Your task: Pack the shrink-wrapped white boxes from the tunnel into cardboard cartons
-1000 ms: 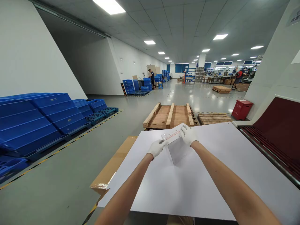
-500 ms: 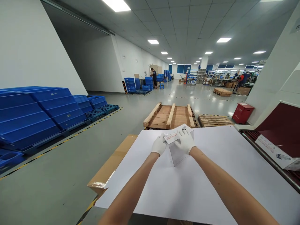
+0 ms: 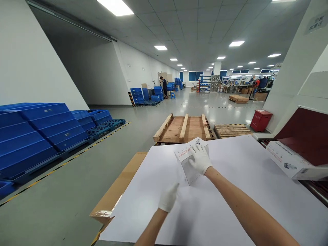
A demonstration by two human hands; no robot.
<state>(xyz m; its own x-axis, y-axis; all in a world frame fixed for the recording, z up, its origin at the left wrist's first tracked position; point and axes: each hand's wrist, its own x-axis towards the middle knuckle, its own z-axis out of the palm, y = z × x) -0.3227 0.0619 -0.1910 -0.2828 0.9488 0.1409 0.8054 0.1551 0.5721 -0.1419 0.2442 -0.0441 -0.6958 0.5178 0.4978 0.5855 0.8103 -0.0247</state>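
At the far left, ribbed blue plastic crates point(image 3: 48, 128) stand beside a yellow-and-black floor line. A brown cardboard carton point(image 3: 121, 186) adjoins the left edge of the flat white surface point(image 3: 243, 164). The white-gloved left hand point(image 3: 168, 199) is blurred, apart from the box; its closure cannot be determined. A white rectangular box with red lettering point(image 3: 189, 173) stands on the surface. The white-gloved right hand point(image 3: 201, 160) lies over its top edge; whether it grips cannot be determined. A second white box point(image 3: 289, 160) lies at the right edge.
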